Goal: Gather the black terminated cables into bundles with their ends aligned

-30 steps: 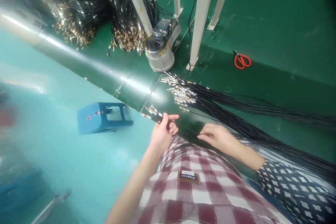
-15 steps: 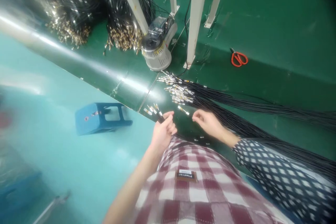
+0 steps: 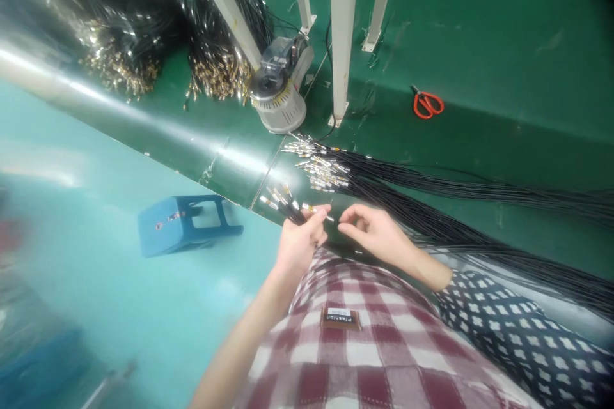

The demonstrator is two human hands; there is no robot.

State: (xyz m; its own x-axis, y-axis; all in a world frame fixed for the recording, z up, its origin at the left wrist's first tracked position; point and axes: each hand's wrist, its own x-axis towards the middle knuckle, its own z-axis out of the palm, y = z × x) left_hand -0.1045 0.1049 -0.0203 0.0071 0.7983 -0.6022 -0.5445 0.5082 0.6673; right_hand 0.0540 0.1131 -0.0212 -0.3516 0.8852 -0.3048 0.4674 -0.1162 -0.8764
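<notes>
- Green table (image 3: 503, 115): long black cables (image 3: 432, 204) fanned across centre right.
- Left hand (image 3: 300, 243), lower centre: closed round a small bunch (image 3: 281, 199), metal tips outward.
- Right hand (image 3: 378, 236): fingertips pinched on a single cable (image 3: 319, 212).
- Judged light, limp, slippery; take hold just behind the tip.

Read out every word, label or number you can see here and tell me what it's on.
"Pfashion", second letter unsure: brown patch on the checked shirt.
White tag above it: too small to read.
Sticker on the blue stool: too blurred to read.
</notes>
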